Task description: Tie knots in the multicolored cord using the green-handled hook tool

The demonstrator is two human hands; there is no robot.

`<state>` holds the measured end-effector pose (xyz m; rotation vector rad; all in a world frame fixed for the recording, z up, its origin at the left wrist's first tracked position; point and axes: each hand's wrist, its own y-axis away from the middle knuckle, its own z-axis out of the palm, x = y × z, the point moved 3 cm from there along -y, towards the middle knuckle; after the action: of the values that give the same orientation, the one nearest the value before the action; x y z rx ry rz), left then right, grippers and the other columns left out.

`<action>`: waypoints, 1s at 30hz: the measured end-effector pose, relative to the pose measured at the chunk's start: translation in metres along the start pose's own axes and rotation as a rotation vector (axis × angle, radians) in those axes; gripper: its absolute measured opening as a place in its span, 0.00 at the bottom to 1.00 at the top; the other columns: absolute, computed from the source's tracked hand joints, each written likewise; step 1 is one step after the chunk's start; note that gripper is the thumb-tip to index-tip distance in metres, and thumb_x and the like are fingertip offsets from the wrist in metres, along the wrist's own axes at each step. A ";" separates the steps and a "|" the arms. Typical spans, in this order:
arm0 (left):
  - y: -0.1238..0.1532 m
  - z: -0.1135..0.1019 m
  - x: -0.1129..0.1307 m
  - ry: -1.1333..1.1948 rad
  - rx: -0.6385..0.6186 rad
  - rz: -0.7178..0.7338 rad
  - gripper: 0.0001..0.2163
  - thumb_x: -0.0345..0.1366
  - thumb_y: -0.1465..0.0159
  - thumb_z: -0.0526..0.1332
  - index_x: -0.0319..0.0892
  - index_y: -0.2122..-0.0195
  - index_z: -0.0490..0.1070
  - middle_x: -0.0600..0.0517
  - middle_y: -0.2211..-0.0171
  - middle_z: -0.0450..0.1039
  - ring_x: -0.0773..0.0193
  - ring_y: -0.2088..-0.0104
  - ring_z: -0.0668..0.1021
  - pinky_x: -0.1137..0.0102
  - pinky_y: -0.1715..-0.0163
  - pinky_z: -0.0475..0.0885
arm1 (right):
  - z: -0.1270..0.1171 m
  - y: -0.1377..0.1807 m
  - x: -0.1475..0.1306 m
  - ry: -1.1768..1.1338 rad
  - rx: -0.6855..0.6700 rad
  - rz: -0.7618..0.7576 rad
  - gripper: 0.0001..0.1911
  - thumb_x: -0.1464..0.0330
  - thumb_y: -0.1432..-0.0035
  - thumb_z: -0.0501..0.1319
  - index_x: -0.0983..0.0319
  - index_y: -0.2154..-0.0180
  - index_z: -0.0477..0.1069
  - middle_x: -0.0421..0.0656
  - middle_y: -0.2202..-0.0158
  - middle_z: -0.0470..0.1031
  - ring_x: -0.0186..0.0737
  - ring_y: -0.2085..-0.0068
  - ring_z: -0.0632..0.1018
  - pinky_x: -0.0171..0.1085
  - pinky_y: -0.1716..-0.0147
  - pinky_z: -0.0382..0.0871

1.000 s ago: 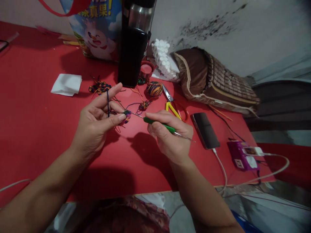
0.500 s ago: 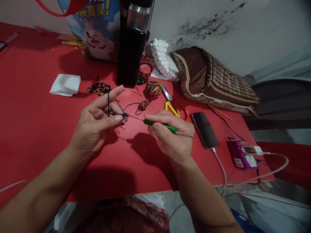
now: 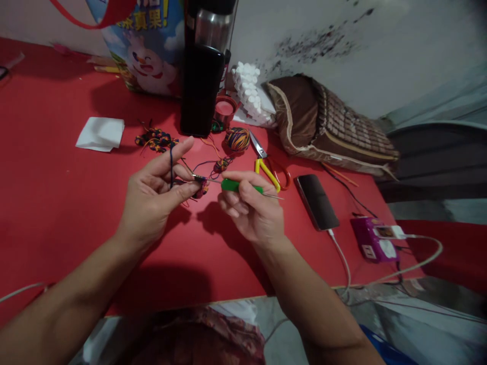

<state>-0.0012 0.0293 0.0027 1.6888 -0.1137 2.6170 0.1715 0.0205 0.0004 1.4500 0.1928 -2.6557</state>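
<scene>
Between thumb and fingers, my left hand (image 3: 152,197) pinches a small multicoloured crochet piece (image 3: 203,189), with dark yarn (image 3: 171,165) looped over its raised index finger. My right hand (image 3: 256,208) is closed around the green handle of a crochet hook (image 3: 231,185). The hook's thin metal shaft reaches left to the top edge of the piece, close to my left fingertips. Behind the hands lie a small tangle of yarn (image 3: 221,165) and a larger multicoloured yarn ball (image 3: 237,139). A bunch of finished-looking crochet pieces (image 3: 154,139) rests behind my left hand.
Scissors (image 3: 262,157) with yellow and red handles lie beyond my right hand. A charging phone (image 3: 317,202) and a purple box (image 3: 373,238) sit to the right. At the back stand a dark phone (image 3: 201,91), a bag (image 3: 152,56) and a brown cushion (image 3: 335,121). White paper (image 3: 101,134) lies left.
My right hand has shifted left and turned, bringing the hook's handle closer to the crochet piece. The piece is tilted differently in my left hand. The whole view has shifted slightly.
</scene>
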 end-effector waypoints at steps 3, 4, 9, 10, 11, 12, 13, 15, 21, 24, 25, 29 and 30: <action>0.005 0.005 -0.003 -0.074 0.049 0.040 0.26 0.29 0.41 0.78 0.57 0.42 0.84 0.56 0.67 0.83 0.68 0.68 0.81 0.74 0.65 0.81 | 0.004 -0.003 0.010 -0.098 0.040 0.066 0.09 0.61 0.40 0.72 0.57 0.59 0.86 0.33 0.78 0.64 0.28 0.79 0.52 0.33 0.79 0.59; 0.006 0.005 -0.002 -0.096 0.071 0.045 0.26 0.29 0.41 0.78 0.56 0.43 0.84 0.56 0.67 0.83 0.67 0.67 0.81 0.74 0.65 0.82 | 0.005 -0.003 0.012 -0.130 0.047 0.078 0.08 0.62 0.40 0.72 0.57 0.60 0.85 0.33 0.78 0.65 0.28 0.78 0.52 0.32 0.78 0.59; 0.005 0.003 0.000 -0.104 0.097 -0.004 0.26 0.28 0.42 0.78 0.55 0.43 0.84 0.56 0.64 0.83 0.68 0.65 0.83 0.74 0.62 0.82 | 0.007 -0.004 0.016 -0.201 0.049 0.109 0.06 0.65 0.40 0.72 0.59 0.60 0.86 0.34 0.76 0.66 0.27 0.78 0.53 0.31 0.78 0.58; 0.005 0.002 0.001 -0.094 0.094 -0.018 0.26 0.29 0.42 0.78 0.55 0.43 0.84 0.56 0.63 0.83 0.68 0.65 0.83 0.73 0.64 0.82 | 0.007 -0.004 0.016 -0.192 0.053 0.113 0.07 0.65 0.40 0.72 0.59 0.60 0.85 0.34 0.76 0.66 0.28 0.77 0.53 0.31 0.78 0.58; 0.005 0.001 0.000 -0.088 0.093 -0.033 0.26 0.30 0.42 0.78 0.56 0.43 0.84 0.56 0.61 0.84 0.67 0.66 0.82 0.73 0.66 0.81 | 0.007 -0.004 0.016 -0.179 0.058 0.118 0.07 0.64 0.39 0.72 0.58 0.60 0.85 0.34 0.76 0.65 0.28 0.77 0.53 0.31 0.78 0.58; 0.005 0.001 0.000 -0.085 0.094 -0.048 0.25 0.30 0.42 0.78 0.57 0.43 0.84 0.55 0.60 0.84 0.67 0.67 0.82 0.72 0.67 0.81 | 0.006 -0.003 0.016 -0.165 0.063 0.121 0.07 0.64 0.39 0.72 0.58 0.59 0.85 0.34 0.76 0.65 0.29 0.77 0.54 0.31 0.78 0.58; 0.004 0.001 -0.001 -0.083 0.094 -0.057 0.25 0.31 0.41 0.78 0.57 0.44 0.84 0.55 0.59 0.85 0.66 0.66 0.83 0.71 0.68 0.82 | 0.006 -0.003 0.016 -0.150 0.067 0.126 0.08 0.63 0.39 0.72 0.58 0.59 0.85 0.34 0.76 0.65 0.29 0.77 0.54 0.31 0.78 0.58; 0.003 0.000 -0.002 -0.080 0.097 -0.053 0.24 0.30 0.41 0.78 0.57 0.45 0.84 0.55 0.58 0.86 0.64 0.64 0.84 0.69 0.64 0.84 | 0.005 -0.003 0.018 -0.131 0.063 0.140 0.10 0.62 0.40 0.73 0.58 0.58 0.85 0.34 0.76 0.67 0.29 0.76 0.55 0.31 0.77 0.58; 0.001 -0.001 -0.006 -0.088 0.104 -0.016 0.23 0.25 0.41 0.77 0.53 0.46 0.84 0.55 0.65 0.83 0.66 0.65 0.84 0.70 0.60 0.84 | 0.006 -0.003 0.023 -0.147 0.015 0.154 0.11 0.61 0.43 0.75 0.57 0.58 0.85 0.34 0.76 0.70 0.28 0.77 0.55 0.32 0.77 0.59; 0.001 0.001 -0.008 -0.075 0.095 -0.023 0.23 0.24 0.42 0.77 0.50 0.47 0.84 0.56 0.68 0.80 0.67 0.67 0.83 0.71 0.62 0.84 | 0.006 -0.004 0.023 -0.130 0.042 0.129 0.12 0.61 0.43 0.75 0.57 0.58 0.85 0.34 0.75 0.71 0.28 0.77 0.56 0.33 0.76 0.60; 0.001 0.001 -0.008 -0.063 0.094 -0.022 0.24 0.24 0.43 0.77 0.50 0.47 0.85 0.57 0.68 0.79 0.68 0.68 0.83 0.72 0.62 0.84 | 0.006 -0.004 0.022 -0.125 0.049 0.120 0.12 0.60 0.43 0.75 0.57 0.58 0.85 0.34 0.75 0.71 0.28 0.77 0.56 0.33 0.76 0.60; 0.001 0.001 -0.006 -0.019 0.101 -0.046 0.25 0.23 0.45 0.79 0.51 0.48 0.86 0.57 0.69 0.77 0.71 0.69 0.80 0.76 0.65 0.82 | 0.005 -0.003 0.019 -0.080 0.031 0.098 0.12 0.60 0.41 0.75 0.57 0.57 0.85 0.35 0.75 0.73 0.27 0.78 0.58 0.32 0.77 0.59; 0.001 0.000 -0.006 -0.015 0.103 -0.055 0.25 0.23 0.46 0.79 0.51 0.48 0.86 0.57 0.69 0.77 0.71 0.70 0.79 0.77 0.66 0.82 | 0.005 -0.002 0.019 -0.061 0.020 0.085 0.12 0.60 0.40 0.75 0.57 0.57 0.85 0.35 0.75 0.74 0.27 0.78 0.59 0.32 0.77 0.60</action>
<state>0.0013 0.0285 -0.0023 1.7157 0.0677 2.6129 0.1570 0.0214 -0.0126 1.3484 0.0972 -2.6363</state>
